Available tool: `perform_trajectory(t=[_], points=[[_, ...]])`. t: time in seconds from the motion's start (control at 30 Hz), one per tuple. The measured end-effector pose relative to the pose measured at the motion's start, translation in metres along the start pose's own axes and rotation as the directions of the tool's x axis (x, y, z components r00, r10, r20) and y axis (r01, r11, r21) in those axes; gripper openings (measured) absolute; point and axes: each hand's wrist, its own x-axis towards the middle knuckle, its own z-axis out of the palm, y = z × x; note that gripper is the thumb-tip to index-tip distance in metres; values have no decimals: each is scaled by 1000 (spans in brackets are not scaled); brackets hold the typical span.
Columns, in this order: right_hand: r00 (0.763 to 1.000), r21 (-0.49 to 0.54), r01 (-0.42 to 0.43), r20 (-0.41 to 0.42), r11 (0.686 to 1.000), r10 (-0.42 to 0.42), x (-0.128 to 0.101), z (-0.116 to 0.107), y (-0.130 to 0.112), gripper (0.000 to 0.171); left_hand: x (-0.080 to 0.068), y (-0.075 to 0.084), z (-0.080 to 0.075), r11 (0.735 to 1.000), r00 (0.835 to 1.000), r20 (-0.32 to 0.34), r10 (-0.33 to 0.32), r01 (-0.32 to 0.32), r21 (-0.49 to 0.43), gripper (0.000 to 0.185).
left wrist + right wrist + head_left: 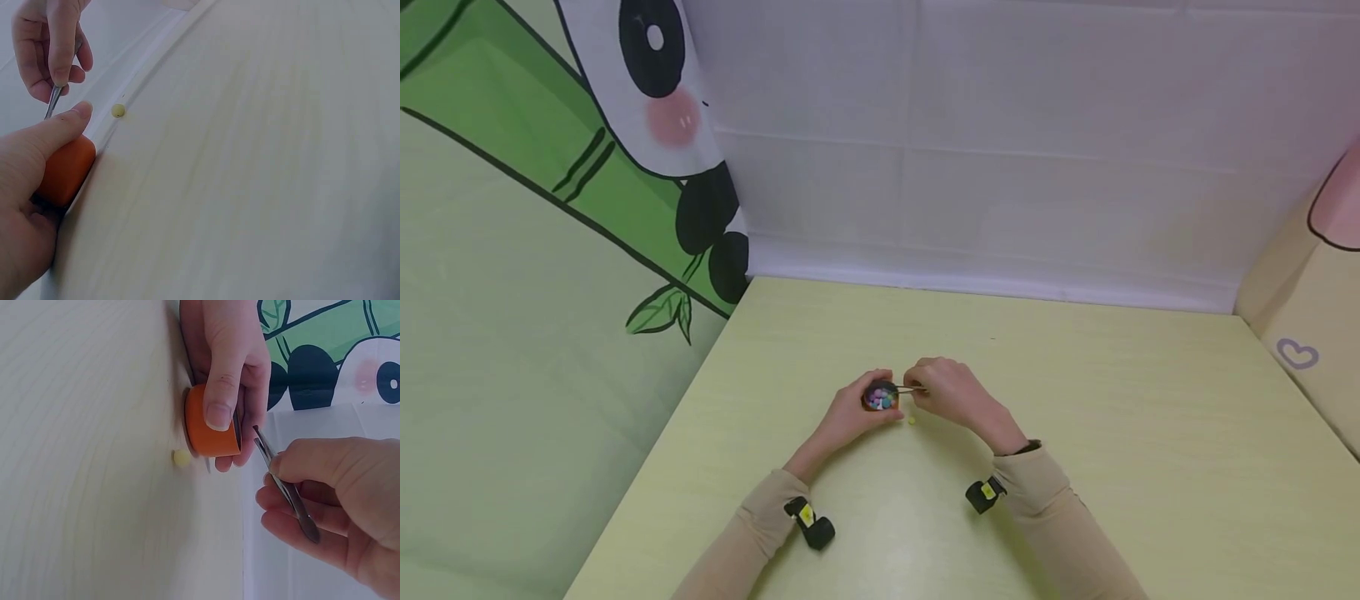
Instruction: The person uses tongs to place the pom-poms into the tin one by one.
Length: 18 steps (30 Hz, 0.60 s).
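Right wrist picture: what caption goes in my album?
Left hand holds an orange cup; right hand pinches tweezers beside it.

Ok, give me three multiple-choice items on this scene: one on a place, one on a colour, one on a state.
1. Where does the loose yellow bead lie?
A. On the table beside the small cup
B. Inside the small cup
C. Between the tweezer tips

2. What colour is the outside of the small cup?
A. Blue
B. Orange
C. White

3. What is the right hand doing?
A. Lying flat and open on the table
B. Pinching metal tweezers
C. Gripping the small cup

Answers:
1. A: both wrist views show the bead on the table, close to the cup and outside it.
2. B: the cup's wall is orange in both wrist views.
3. B: its fingers pinch the tweezers, tips pointed at the cup, while the left hand grips the cup.
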Motion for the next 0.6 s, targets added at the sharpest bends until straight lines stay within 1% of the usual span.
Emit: perform_trajectory(t=[0.1,0.27,0.47,0.6], points=[[1000,2,-10,9,1000,10,-1,-3,-2,8,0,0,-1,1000,1000,3,0,0,-3,68],[998,1,-54,24,999,54,-5,1,-13,8,-6,-4,-8,1000,1000,20,11,-11,0,68],[997,-6,-79,11,997,79,-11,4,-26,10,-14,-7,-16,1000,999,45,18,-18,-4,68],[995,-13,-96,3,995,96,-15,6,-36,10,-20,-10,-21,999,998,53,37,-38,4,68]])
